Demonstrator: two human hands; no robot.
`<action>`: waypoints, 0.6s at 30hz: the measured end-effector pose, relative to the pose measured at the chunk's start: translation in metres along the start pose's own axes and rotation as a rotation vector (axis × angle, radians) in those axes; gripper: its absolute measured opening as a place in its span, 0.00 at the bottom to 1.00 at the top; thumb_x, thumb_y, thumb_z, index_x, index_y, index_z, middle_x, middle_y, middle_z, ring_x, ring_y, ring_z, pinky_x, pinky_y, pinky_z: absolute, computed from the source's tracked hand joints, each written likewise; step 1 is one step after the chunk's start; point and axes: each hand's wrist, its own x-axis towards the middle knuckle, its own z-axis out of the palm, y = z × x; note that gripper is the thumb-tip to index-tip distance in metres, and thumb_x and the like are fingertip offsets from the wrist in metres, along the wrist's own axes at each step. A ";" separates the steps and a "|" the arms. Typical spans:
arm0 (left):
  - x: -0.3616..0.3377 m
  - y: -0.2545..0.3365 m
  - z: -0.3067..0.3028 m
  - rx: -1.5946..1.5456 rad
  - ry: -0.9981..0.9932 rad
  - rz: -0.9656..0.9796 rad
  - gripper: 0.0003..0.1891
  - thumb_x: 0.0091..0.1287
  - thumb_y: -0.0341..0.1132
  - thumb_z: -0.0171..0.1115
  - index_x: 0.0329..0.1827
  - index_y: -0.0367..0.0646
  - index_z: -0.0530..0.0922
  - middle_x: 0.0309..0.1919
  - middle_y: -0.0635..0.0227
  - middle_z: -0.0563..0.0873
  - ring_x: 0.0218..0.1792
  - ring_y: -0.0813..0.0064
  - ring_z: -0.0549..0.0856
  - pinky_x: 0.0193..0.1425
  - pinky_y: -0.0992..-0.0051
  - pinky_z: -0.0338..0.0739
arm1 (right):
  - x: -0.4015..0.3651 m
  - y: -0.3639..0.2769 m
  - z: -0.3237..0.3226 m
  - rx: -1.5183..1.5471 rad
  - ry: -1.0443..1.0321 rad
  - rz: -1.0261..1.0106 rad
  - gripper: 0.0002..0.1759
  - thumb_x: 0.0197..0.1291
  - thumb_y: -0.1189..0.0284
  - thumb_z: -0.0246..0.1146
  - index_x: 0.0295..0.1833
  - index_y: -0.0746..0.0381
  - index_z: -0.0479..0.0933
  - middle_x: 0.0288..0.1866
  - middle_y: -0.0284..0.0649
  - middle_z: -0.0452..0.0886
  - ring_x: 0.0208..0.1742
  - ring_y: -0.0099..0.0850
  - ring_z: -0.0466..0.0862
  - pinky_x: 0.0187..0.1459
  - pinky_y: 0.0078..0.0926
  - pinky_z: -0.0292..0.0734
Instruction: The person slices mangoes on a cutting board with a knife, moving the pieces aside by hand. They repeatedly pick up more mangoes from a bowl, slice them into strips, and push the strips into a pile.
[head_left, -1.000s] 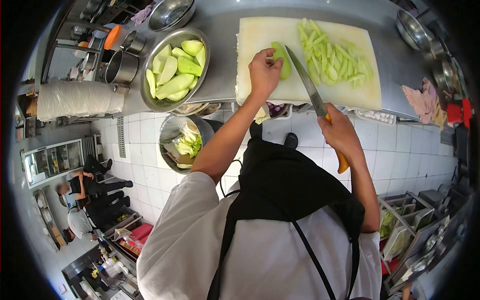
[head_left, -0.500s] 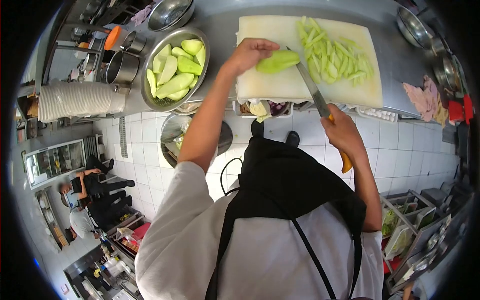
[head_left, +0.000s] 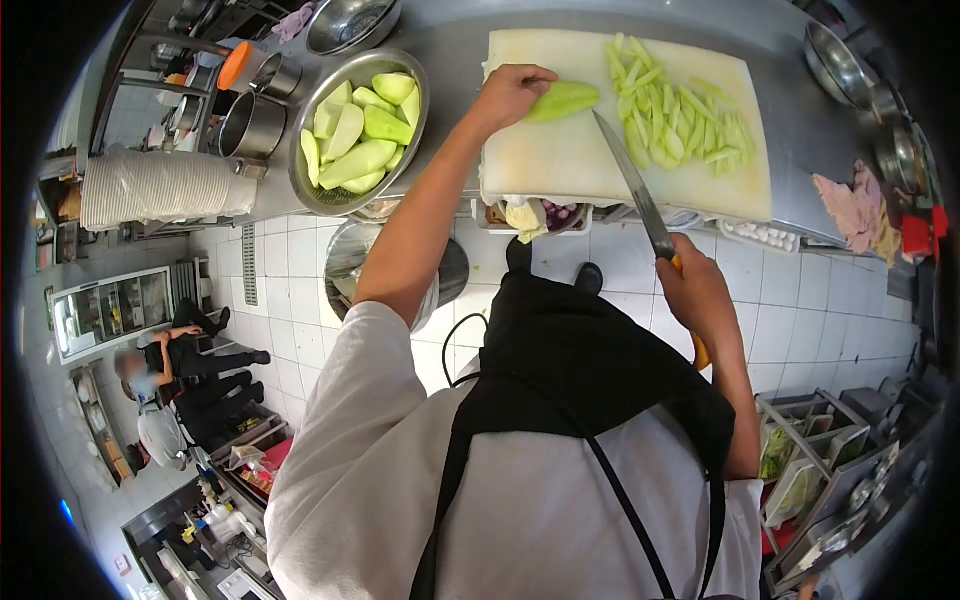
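Note:
A pale green vegetable piece (head_left: pixel 566 101) lies on the white cutting board (head_left: pixel 540 165). My left hand (head_left: pixel 514 96) is at its left end, with bent fingers resting on it. My right hand (head_left: pixel 700 292) is closed round the orange handle of a long knife (head_left: pixel 641 193), whose blade points up and left over the board. The knife tip is close to the vegetable's right end. Many cut green strips (head_left: pixel 672 115) are heaped on the board's right half. Left of the board, a perforated metal bowl (head_left: pixel 423 110) holds several large peeled green pieces (head_left: pixel 362 163).
Metal pots (head_left: pixel 252 127) and stacked white containers (head_left: pixel 150 190) stand at the left. A pink cloth (head_left: pixel 848 205) and metal bowls (head_left: pixel 838 65) are at the right. Below the counter is a metal bin (head_left: pixel 452 272). Two people sit at the far left.
The vegetable lies flatter and my left hand has shifted up and right to its end. My right hand and the knife have moved slightly down and right. The view has shifted a little.

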 end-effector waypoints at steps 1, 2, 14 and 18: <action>-0.002 0.001 0.000 -0.004 0.003 -0.003 0.17 0.73 0.32 0.68 0.63 0.41 0.85 0.46 0.67 0.91 0.45 0.79 0.85 0.53 0.76 0.81 | -0.001 0.000 0.000 -0.010 0.003 0.001 0.19 0.70 0.69 0.60 0.62 0.65 0.75 0.41 0.63 0.86 0.45 0.63 0.85 0.50 0.55 0.78; -0.007 0.002 0.002 0.060 0.003 0.054 0.19 0.71 0.32 0.70 0.64 0.41 0.84 0.46 0.66 0.91 0.45 0.78 0.85 0.54 0.75 0.81 | -0.001 0.001 0.000 -0.015 -0.005 0.010 0.19 0.70 0.69 0.59 0.62 0.65 0.74 0.40 0.63 0.86 0.45 0.63 0.85 0.50 0.55 0.78; -0.028 0.009 -0.017 0.052 -0.358 -0.072 0.33 0.64 0.25 0.72 0.75 0.48 0.77 0.59 0.65 0.89 0.58 0.70 0.84 0.66 0.72 0.76 | -0.009 0.002 0.002 -0.015 -0.010 0.043 0.17 0.71 0.70 0.58 0.62 0.65 0.74 0.38 0.63 0.85 0.45 0.63 0.85 0.49 0.57 0.77; -0.024 0.030 -0.027 0.248 -0.539 0.009 0.33 0.64 0.25 0.71 0.75 0.53 0.78 0.59 0.64 0.88 0.59 0.68 0.83 0.69 0.70 0.74 | -0.012 0.003 0.000 -0.008 -0.008 0.048 0.17 0.71 0.71 0.58 0.62 0.65 0.74 0.38 0.62 0.86 0.45 0.63 0.85 0.50 0.57 0.77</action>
